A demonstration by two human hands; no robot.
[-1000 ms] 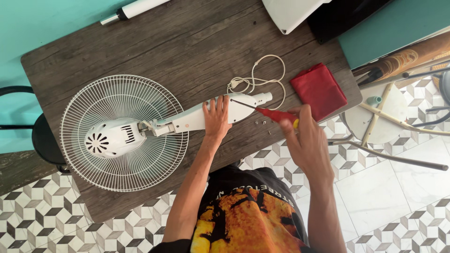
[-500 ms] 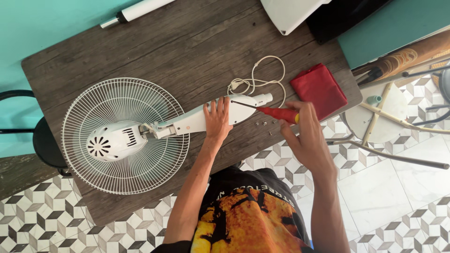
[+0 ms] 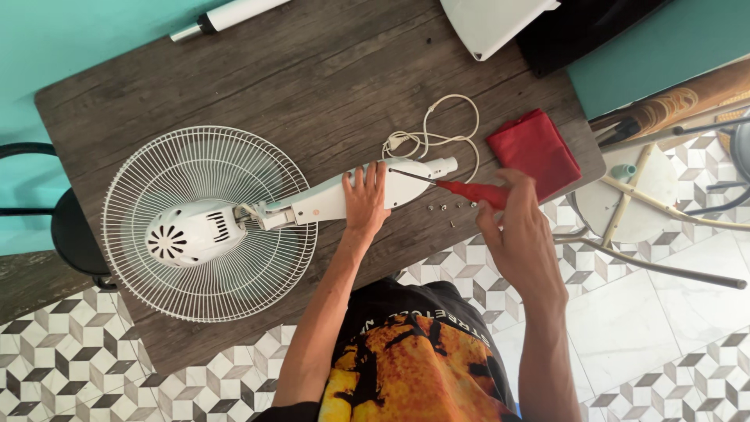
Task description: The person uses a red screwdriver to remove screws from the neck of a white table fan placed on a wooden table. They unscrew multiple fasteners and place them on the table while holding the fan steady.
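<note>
Left hand: the left hand (image 3: 366,200) lies flat, fingers spread, pressing on the white fan neck housing (image 3: 351,195); it pins the part and does not clasp it.
Right hand: the right hand (image 3: 519,234) is closed around the red handle of a screwdriver (image 3: 461,188), whose thin shaft reaches up and left to the housing's surface.
Head view, fan position: the fan (image 3: 207,227) lies on the dark wooden desk (image 3: 312,78), its round wire guard at the left end of the desk and its motor housing at the guard's middle.
Long axis: the housing runs from the motor at lower left to its open end at upper right, a shallow diagonal; the free end points toward the red cloth (image 3: 535,152).
Cord: a white cable (image 3: 437,133) loops just above the free end.
Done, as judged: several small screws (image 3: 449,208) lie loose on the desk just below the shaft, so some appear already out.
Left, as judged: the housing looks closed and joined to the motor; the tip is at another fastener.
</note>
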